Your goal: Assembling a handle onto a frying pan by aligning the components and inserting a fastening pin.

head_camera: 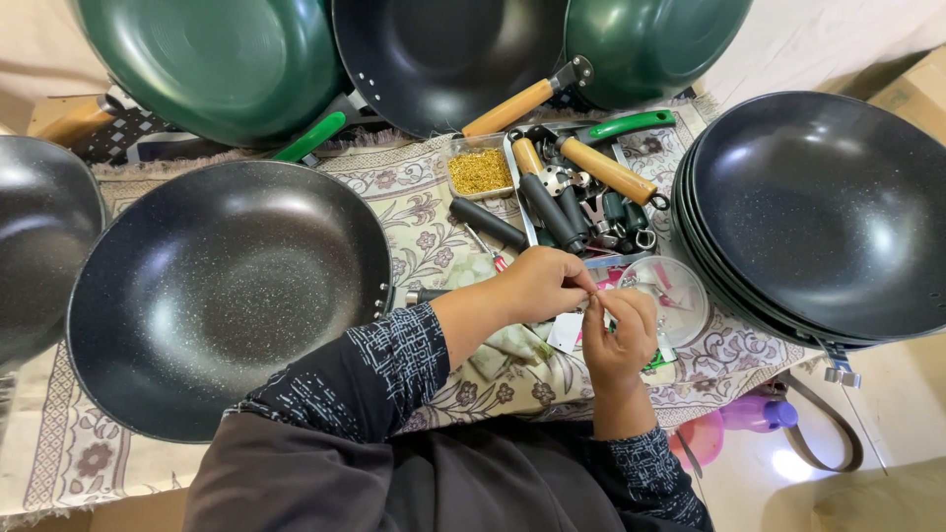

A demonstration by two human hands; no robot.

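Both hands meet near the desk's front edge: left hand and right hand are pinched shut on some tiny part, too small to make out. A black wok sits just left, its handle hidden under the left arm. A stack of black woks overhangs the right edge. 2 green pans at the back are cut off. Barely any free room.
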